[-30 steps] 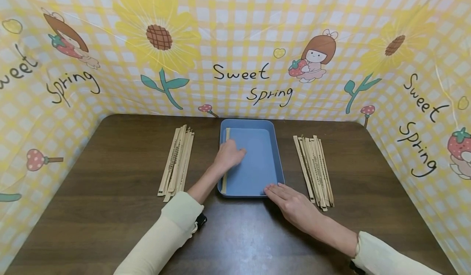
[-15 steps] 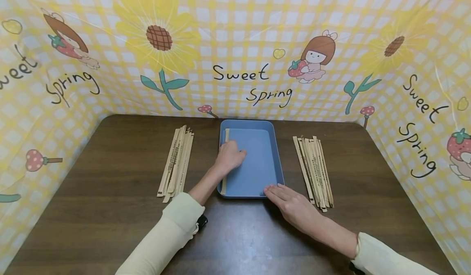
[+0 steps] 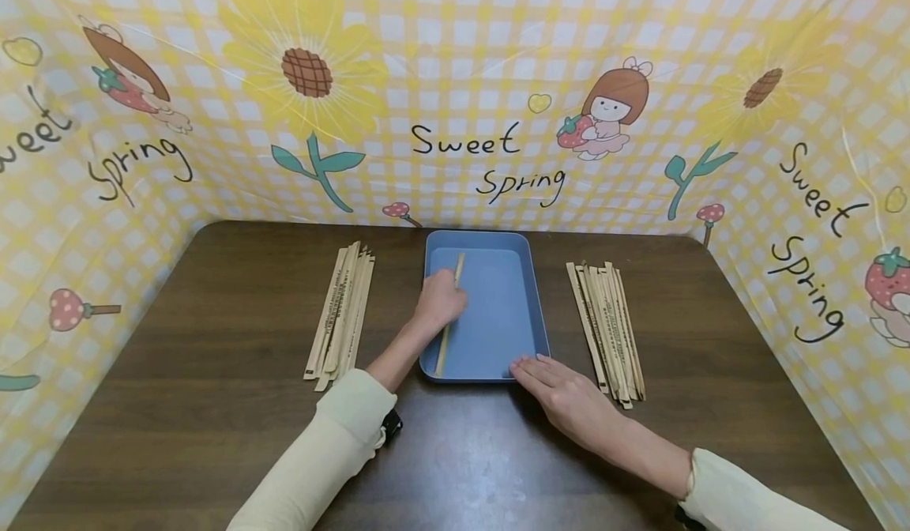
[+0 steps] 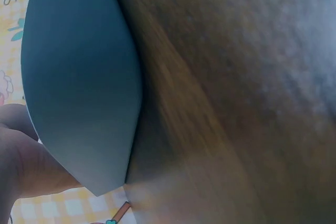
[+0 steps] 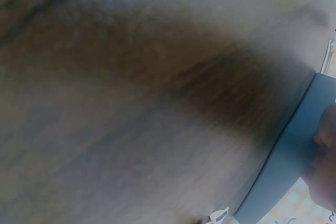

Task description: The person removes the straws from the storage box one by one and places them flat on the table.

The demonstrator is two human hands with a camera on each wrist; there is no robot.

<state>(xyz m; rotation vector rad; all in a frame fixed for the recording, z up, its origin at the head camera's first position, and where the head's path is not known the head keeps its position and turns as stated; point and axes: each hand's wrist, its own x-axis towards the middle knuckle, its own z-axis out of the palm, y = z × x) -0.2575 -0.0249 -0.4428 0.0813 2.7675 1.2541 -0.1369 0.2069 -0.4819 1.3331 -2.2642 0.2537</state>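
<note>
In the head view, my left hand [image 3: 441, 298] is inside a blue rectangular tray [image 3: 508, 318], fingers curled down round a slim paper-wrapped stick [image 3: 442, 351]. The stick slants, its far end leaning right; its middle is hidden under the hand. My right hand [image 3: 565, 397] rests at the tray's near right corner with fairly straight fingers at the rim. The left wrist view has the left hand [image 4: 31, 161] partly behind the tray's wall [image 4: 79, 93]. Part of the right hand [image 5: 323, 163] lies against the tray [image 5: 286, 166] in the right wrist view.
One bundle of paper-wrapped sticks [image 3: 343, 310] lies left of the tray, beside the left forearm. A second bundle [image 3: 607, 329] is on the right, close to the right hand. The brown table [image 3: 235, 341] backs onto a yellow checked cloth [image 3: 462, 65].
The stick has come away from the tray's left wall; its far end has swung right and it now slants. My left hand has shifted slightly left. The right hand stays put.
</note>
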